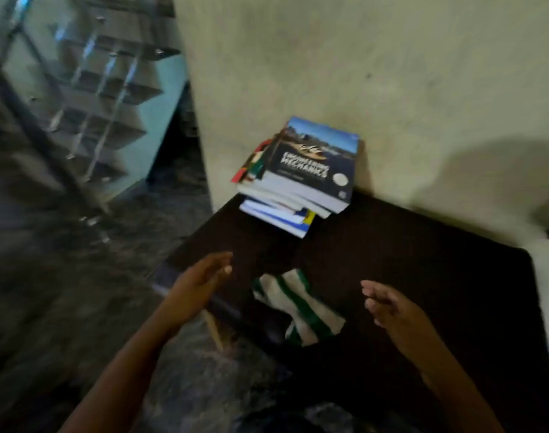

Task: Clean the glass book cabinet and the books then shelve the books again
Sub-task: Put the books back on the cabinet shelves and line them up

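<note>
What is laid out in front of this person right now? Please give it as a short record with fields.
surface: dark brown table, against a pale wall
pile: untidy stack of books at the table's far edge, by the wall
left hand: open, empty
right hand: open, empty
rag: green-and-white striped cloth, crumpled, between the hands
furniture: glass book cabinet, left, blurred

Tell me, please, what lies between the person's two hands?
In the head view, a green-and-white striped cloth lies crumpled on the dark table between the left hand and the right hand; neither hand touches it.
</note>
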`<state>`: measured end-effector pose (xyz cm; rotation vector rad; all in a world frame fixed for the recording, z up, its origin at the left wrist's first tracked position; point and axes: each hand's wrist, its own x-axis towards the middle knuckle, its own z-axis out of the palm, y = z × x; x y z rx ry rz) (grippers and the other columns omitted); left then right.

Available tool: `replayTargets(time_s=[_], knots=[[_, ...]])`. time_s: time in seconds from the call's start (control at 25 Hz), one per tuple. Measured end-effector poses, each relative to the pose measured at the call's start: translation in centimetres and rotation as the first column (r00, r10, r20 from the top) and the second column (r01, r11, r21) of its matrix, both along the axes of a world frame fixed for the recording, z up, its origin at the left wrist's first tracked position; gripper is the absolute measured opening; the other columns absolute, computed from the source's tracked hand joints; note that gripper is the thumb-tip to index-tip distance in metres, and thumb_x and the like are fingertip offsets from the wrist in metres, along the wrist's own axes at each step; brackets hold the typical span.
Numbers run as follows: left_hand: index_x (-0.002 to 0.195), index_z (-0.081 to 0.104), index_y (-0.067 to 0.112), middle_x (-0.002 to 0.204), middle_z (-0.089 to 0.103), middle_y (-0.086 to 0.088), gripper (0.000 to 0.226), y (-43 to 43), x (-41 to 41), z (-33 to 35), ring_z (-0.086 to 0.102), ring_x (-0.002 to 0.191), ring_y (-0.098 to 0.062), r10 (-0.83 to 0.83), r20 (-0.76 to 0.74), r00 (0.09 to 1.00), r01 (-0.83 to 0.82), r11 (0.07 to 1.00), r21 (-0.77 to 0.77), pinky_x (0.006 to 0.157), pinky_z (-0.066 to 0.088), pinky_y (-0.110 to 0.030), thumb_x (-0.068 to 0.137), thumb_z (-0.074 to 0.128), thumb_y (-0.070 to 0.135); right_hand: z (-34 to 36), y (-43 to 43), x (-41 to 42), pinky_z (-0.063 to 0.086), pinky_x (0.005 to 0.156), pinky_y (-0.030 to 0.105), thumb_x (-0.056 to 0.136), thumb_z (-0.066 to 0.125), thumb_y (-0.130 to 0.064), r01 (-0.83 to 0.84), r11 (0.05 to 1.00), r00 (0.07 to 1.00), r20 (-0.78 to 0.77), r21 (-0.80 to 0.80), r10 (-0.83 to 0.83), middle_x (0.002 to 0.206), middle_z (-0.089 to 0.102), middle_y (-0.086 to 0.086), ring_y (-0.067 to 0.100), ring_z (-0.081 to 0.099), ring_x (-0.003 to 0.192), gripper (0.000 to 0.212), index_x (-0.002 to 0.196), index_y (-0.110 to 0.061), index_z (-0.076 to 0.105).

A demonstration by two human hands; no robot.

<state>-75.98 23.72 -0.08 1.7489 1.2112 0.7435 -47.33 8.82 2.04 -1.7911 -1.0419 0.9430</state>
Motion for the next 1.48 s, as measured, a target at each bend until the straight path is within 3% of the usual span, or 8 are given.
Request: replayTargets(time_s=[0.12, 0.24, 0.4, 0.56, 0.76, 1.08, 1.2, 1.48], knots=[[0.126, 0.049, 0.021, 0.111, 0.06, 0.003, 0.037, 8.3, 4.4, 0.9, 0.058, 0.081, 0.013, -0.035, 0.206, 0.978, 0.047, 0.997, -0.055, 0.078, 0.047, -0.011, 0.092, 0.055, 0.009, 1.5, 3.1, -1.6, 0.052, 0.075, 0.016, 0.092, 0.053, -0.011, 0.211, 0.974, 0.974, -0.103, 0.081, -0.202, 0.105, 0.061, -0.013, 0.004, 0.059, 0.101, 0.025, 0.107, -0.03, 0.059], [0.125, 0.054, 0.03, 0.118, 0.063, 0.005, 0.035, 12.3, 7.0, 0.1, 0.061, 0.107, -0.007, -0.042, 0.316, 0.948, 0.087, 0.988, -0.13, 0.097, 0.048, -0.039, 0.091, 0.057, 0.022, 4.0, 9.6, -3.3, 0.049, 0.081, 0.013, 0.09, 0.055, -0.009, 0.223, 0.95, 0.974, -0.082, 0.219, -0.21, 0.103, 0.062, -0.017, -0.001, 0.061, 0.098, 0.028, 0.1, -0.035, 0.057], [0.111, 0.056, 0.048, 0.117, 0.063, 0.012, 0.028, 15.5, 6.0, -0.5, 0.058, 0.113, -0.016, 0.018, 0.296, 0.955, 0.064, 0.962, -0.266, 0.1, 0.044, -0.046, 0.088, 0.058, 0.034, 7.6, 22.3, -3.4, 0.042, 0.088, 0.009, 0.092, 0.055, -0.029, 0.115, 0.952, 0.954, 0.237, 0.284, -0.186, 0.115, 0.06, -0.016, -0.014, 0.054, 0.1, 0.021, 0.112, -0.033, 0.058], [0.107, 0.056, 0.045, 0.115, 0.062, 0.008, 0.022, 20.2, 5.6, 1.2, 0.06, 0.106, -0.014, -0.056, 0.262, 0.964, 0.144, 0.933, -0.329, 0.095, 0.048, -0.042, 0.086, 0.053, 0.042, 7.0, 31.7, -5.3, 0.024, 0.113, 0.045, 0.083, 0.034, -0.073, 0.206, 0.969, 0.72, 0.692, -0.136, -0.055, 0.15, 0.03, 0.014, 0.031, 0.028, 0.138, 0.084, 0.144, -0.015, 0.03], [0.115, 0.05, 0.034, 0.097, 0.059, 0.012, 0.019, 26.1, 8.6, 3.4, 0.059, 0.078, -0.005, -0.193, 0.17, 0.966, 0.232, 0.939, -0.253, 0.061, 0.051, -0.016, 0.097, 0.045, 0.029, 6.4, 33.5, -7.8, 0.006, 0.113, 0.055, 0.081, 0.046, -0.071, 0.272, 0.879, 0.654, 0.745, -0.391, 0.129, 0.155, -0.01, 0.021, 0.041, -0.007, 0.142, 0.102, 0.149, -0.013, -0.003], [0.128, 0.049, 0.023, 0.112, 0.057, 0.0, 0.03, 30.9, 13.8, 5.4, 0.055, 0.083, -0.006, -0.309, 0.216, 0.926, 0.354, 0.91, -0.217, 0.065, 0.045, -0.009, 0.098, 0.045, 0.02, 7.9, 34.1, -6.8, 0.038, 0.101, 0.039, 0.073, 0.068, -0.058, 0.245, 0.861, 0.661, 0.726, -0.446, 0.188, 0.144, 0.035, 0.01, 0.027, 0.038, 0.129, 0.097, 0.146, -0.017, 0.019], [0.123, 0.049, 0.028, 0.103, 0.051, 0.007, 0.026, 31.1, 14.0, 5.6, 0.048, 0.075, 0.001, -0.285, 0.243, 0.927, 0.346, 0.9, -0.265, 0.059, 0.038, -0.004, 0.098, 0.045, 0.021, 7.9, 33.3, -7.0, 0.035, 0.104, 0.036, 0.079, 0.061, -0.057, 0.252, 0.883, 0.635, 0.757, -0.396, 0.158, 0.149, 0.031, 0.004, 0.023, 0.036, 0.132, 0.09, 0.148, -0.024, 0.014], [0.126, 0.053, 0.024, 0.114, 0.052, 0.003, 0.029, 32.0, 14.2, 5.0, 0.051, 0.101, -0.014, -0.34, 0.267, 0.902, 0.408, 0.873, -0.267, 0.082, 0.04, -0.026, 0.097, 0.047, 0.026, 8.8, 33.2, -7.2, 0.047, 0.093, 0.038, 0.085, 0.059, -0.041, 0.282, 0.891, 0.621, 0.775, -0.356, 0.113, 0.134, 0.05, 0.007, 0.025, 0.054, 0.115, 0.07, 0.143, -0.022, 0.025]])
